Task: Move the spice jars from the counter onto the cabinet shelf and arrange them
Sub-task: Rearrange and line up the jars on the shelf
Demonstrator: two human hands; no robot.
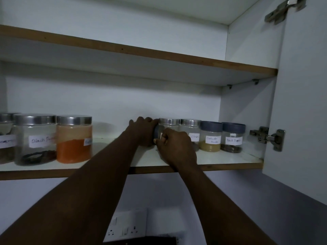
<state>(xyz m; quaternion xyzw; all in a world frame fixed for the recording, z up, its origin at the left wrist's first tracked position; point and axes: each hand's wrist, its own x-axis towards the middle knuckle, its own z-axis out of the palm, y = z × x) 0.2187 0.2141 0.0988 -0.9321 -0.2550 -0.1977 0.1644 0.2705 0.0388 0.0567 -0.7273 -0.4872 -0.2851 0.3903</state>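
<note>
On the cabinet shelf (230, 159), both hands, left (144, 130) and right (174, 145), clasp a small jar (157, 134); probably light, slippery plastic, best gripped around its sides.

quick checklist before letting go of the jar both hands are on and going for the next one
1. Blue-lidded jar gripped by left hand and right hand: ok.
2. Jar base flat on the shelf: cannot tell, hands hide it.
3. Label faces front: cannot tell, mostly covered.
4. In line with the cloves jar and coriander powder jar: ok.
5. Free shelf space beside the orange powder jar: ok.
</note>
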